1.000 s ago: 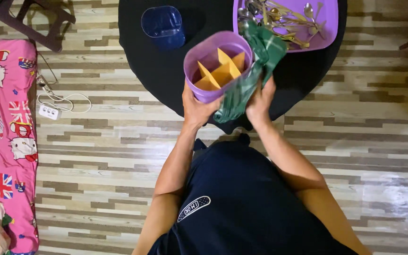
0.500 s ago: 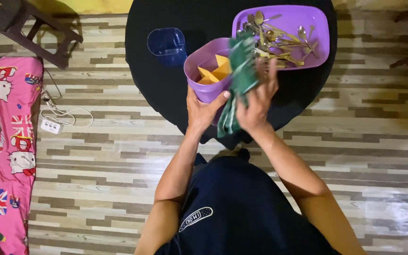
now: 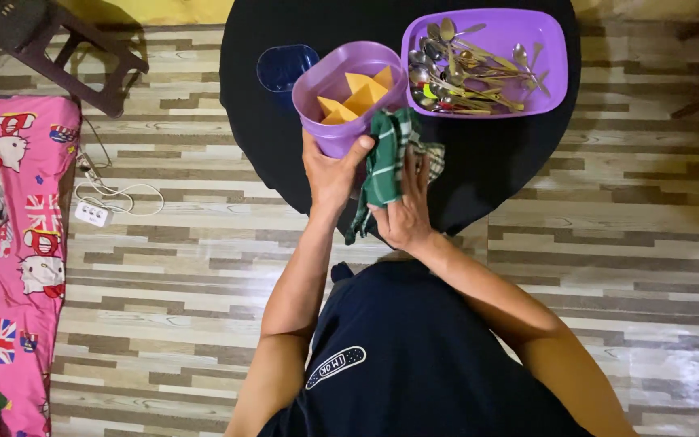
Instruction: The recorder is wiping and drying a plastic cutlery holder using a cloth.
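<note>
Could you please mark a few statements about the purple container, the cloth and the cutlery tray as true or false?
1. The left hand grips the purple container. True.
2. The right hand holds a plain red cloth. False: the green checked cloth is under it.
3. The container has yellow dividers inside. True.
4. The spoons stand in the container. False: they lie in the purple tray.
5. The blue cup sits on the black round table. True.
</note>
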